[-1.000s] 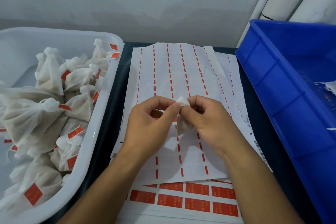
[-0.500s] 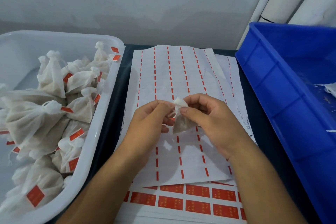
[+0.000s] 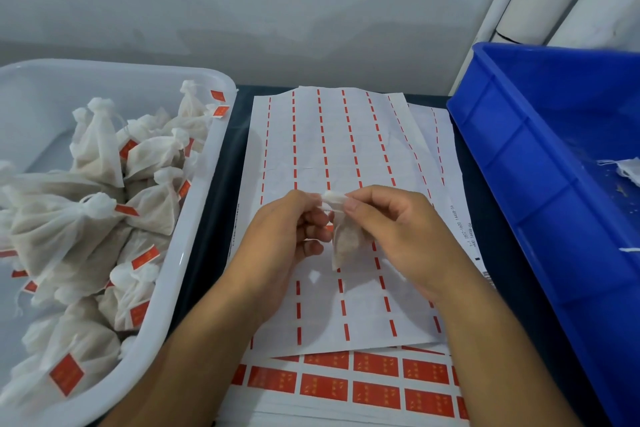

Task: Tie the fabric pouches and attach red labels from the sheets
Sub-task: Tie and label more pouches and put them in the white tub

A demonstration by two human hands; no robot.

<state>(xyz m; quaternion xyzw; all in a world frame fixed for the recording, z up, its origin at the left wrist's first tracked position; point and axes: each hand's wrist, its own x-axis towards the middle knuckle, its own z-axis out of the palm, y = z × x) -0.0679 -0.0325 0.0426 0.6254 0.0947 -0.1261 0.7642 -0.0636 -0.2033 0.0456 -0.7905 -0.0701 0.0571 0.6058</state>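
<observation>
We see both hands holding one small fabric pouch (image 3: 348, 241) above a spent label sheet (image 3: 346, 149): the left hand (image 3: 277, 246) and the right hand (image 3: 398, 236) pinch its gathered white neck between their fingertips, and its filled body hangs below. Unused red labels (image 3: 375, 395) show on a lower sheet. At left, a white tub (image 3: 194, 253) holds tied, labelled pouches (image 3: 69, 236); at right stands a blue crate (image 3: 536, 184) on the dark table (image 3: 498, 253).
</observation>
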